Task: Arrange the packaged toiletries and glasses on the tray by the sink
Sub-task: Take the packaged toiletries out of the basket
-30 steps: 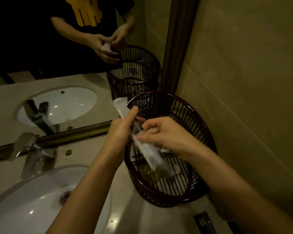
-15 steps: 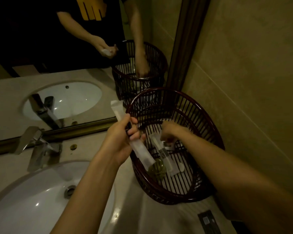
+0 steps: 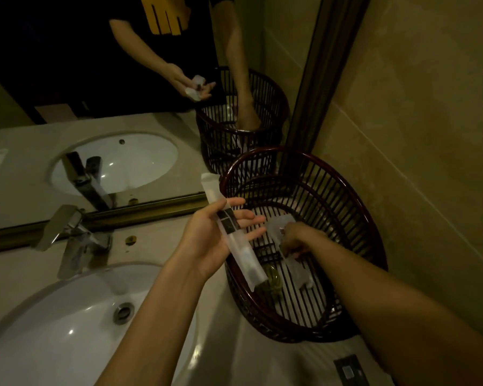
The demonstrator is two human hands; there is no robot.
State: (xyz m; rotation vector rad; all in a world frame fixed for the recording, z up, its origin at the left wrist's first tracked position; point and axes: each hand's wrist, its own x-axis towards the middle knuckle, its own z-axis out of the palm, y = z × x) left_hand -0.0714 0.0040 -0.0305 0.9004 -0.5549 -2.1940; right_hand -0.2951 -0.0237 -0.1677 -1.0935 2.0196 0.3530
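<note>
Left fingers (image 3: 246,215) spread under one sachet (image 3: 232,232), right hand (image 3: 299,240) pinching second packet (image 3: 297,267) in one basket (image 3: 354,207)

Bathroom: sink (image 3: 67,330), faucet (image 3: 76,238), mirror (image 3: 95,79)

Dark red slatted basket (image 3: 346,196); white sink (image 3: 67,330); frosted white packet (image 3: 234,240).

Glossy white ceramic sink (image 3: 67,316), shiny metal faucet (image 3: 73,238), translucent plastic packet (image 3: 232,232), lacquered slatted basket (image 3: 354,218)
</note>
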